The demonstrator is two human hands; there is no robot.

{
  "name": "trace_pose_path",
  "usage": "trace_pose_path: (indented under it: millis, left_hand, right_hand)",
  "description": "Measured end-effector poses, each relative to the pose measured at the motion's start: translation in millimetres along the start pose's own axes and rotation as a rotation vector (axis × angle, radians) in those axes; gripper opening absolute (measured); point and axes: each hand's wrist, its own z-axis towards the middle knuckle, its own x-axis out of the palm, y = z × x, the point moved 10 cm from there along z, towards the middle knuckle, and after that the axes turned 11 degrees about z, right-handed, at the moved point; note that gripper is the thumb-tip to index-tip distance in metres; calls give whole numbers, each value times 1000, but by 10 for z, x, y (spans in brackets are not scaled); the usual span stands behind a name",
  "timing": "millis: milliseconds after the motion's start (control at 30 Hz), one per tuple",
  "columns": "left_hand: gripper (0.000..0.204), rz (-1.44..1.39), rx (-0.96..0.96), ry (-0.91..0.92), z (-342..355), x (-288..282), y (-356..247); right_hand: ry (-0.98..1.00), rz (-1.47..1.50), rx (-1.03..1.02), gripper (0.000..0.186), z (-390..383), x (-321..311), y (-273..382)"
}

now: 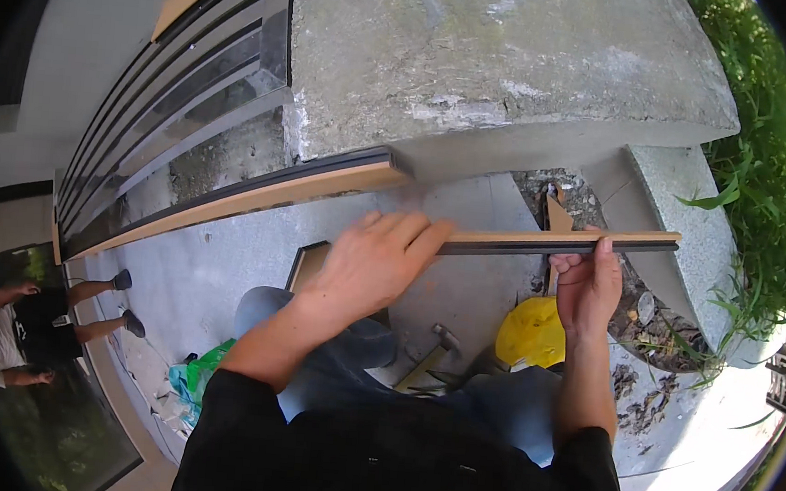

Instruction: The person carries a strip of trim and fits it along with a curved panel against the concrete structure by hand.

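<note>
Left fingers (423, 241) curled, right fingers (603, 260) pinched

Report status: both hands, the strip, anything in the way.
Left hand on strip's left part, grip partly hidden. Right hand pinching near right end. Strip tan and black, roughly crosswise. Hammer below, between knees, not blocking.

The left hand (375, 258) curls over the left end of a slim tan-and-black strip (513, 244), while the right hand (590, 284) pinches it near the other end. Between the person's knees lies a hammer (432, 353), just beside a yellow bag (533, 333). Beyond stands a weathered concrete block (519, 57), with green plants (775, 137) along the right and another person (31, 328) at far left
</note>
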Motion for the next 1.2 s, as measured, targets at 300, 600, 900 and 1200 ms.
trace_pose_path:
  millis: [300,600,900,1200]
  left_hand:
    - [38,-131,43,-265,574,-447,-146]
    - [37,-449,18,-123,826,563,-556]
    - [36,-522,-275,149,883,1175,-27]
    - [35,-391,-217,143,814,1231,-112]
  right_hand:
    - [-16,64,-215,20,280,-126,680]
    - [-242,-200,-179,31,714,-674,428]
    - [-388,-255,-190,34,1017,-1041,379]
    - [-326,-293,-58,26,1055,-774,60]
